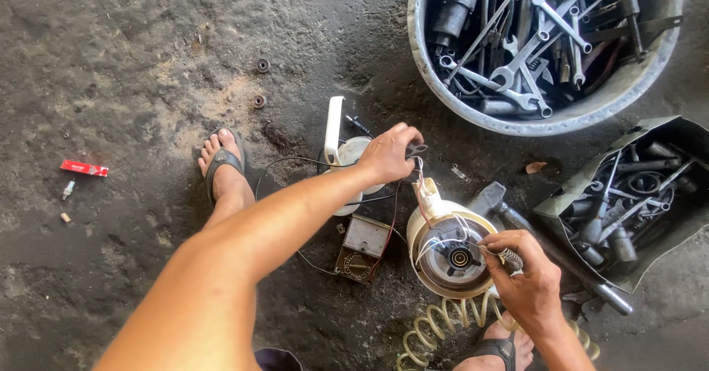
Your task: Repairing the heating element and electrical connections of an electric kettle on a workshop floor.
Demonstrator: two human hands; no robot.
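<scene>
Working on a round white housing [449,251] on the concrete floor [133,68].
The left hand [388,153] was closed around a dark connector [416,149] just above the housing; the right hand [524,282] pinched a thin probe [496,253] over its centre, near a hammer [496,203].

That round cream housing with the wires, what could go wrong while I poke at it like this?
The right hand holds a thin wire-like probe at the centre of the cream housing; a slip might scratch the part inside. The left hand holds a dark connector on thin red wires, and a hard tug may strain them. The hammer lies close beside the housing, so a bump could knock it.
</scene>
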